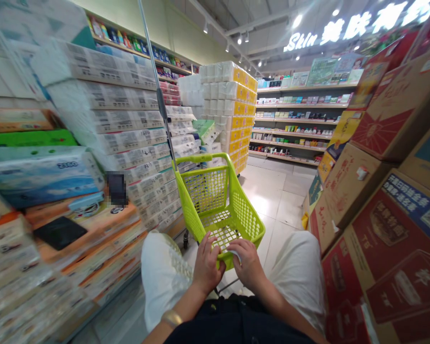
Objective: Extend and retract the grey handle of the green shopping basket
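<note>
A lime-green shopping basket (249,217) on a cart frame stands between my knees, its lattice sides and floor showing. My left hand (207,264) is at the near rim, fingers bent over the edge and thumb below it. Beside it, my right hand (247,260) curls over the same rim, pinching a small white piece (237,255) that looks like a cloth or tissue. The fingers partly hide that piece. A tall metal pole (154,62) with a dark clamp rises from the basket's far left corner.
Wrapped tissue packs (129,112) are stacked high at the left, with a black flat object (60,232) on a lower orange pack. Cardboard boxes (358,179) crowd the right. Farther off stand a yellow-and-white paper stack (232,105) and product shelves (297,119), beyond the tiled floor (263,191).
</note>
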`<act>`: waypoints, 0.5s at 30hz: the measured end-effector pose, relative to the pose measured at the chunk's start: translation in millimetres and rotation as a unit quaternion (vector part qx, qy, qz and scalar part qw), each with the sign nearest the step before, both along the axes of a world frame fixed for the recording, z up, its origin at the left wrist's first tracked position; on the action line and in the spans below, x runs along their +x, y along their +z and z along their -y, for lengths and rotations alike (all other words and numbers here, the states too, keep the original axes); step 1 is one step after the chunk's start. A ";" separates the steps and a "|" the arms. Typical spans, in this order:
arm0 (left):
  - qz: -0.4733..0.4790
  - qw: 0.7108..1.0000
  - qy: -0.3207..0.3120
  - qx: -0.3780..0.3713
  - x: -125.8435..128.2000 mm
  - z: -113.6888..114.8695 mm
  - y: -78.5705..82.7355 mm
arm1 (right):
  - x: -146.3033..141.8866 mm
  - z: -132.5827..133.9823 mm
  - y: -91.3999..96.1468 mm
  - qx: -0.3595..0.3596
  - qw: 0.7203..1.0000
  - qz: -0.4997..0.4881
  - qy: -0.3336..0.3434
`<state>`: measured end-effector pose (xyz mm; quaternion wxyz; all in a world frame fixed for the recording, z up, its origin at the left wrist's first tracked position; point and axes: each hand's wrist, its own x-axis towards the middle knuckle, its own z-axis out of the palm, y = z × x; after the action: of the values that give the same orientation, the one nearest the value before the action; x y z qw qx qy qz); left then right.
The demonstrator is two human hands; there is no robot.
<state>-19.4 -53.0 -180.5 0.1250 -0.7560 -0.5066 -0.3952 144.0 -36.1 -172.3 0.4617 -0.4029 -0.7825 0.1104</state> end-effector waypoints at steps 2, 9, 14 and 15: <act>0.001 1.000 0.000 -0.004 0.0 0.5 0.3 | 3.9 -3.1 -0.9 -0.001 1.000 -0.004 -0.021; -0.002 1.000 -0.001 0.002 -0.2 0.0 -0.8 | 5.9 -3.9 0.9 0.000 1.000 -0.011 -0.025; -0.006 1.000 -0.004 0.014 -2.3 -0.7 -3.3 | -1.1 2.4 3.1 0.000 1.000 0.004 0.022; -0.005 1.000 -0.004 0.014 -2.4 -0.5 -3.3 | -0.6 1.8 2.9 -0.002 1.000 0.000 0.017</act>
<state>-21.7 -52.5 -183.9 0.1367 -0.7583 -0.4975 -0.3986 143.3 -38.0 -169.4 0.4590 -0.3906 -0.7890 0.1193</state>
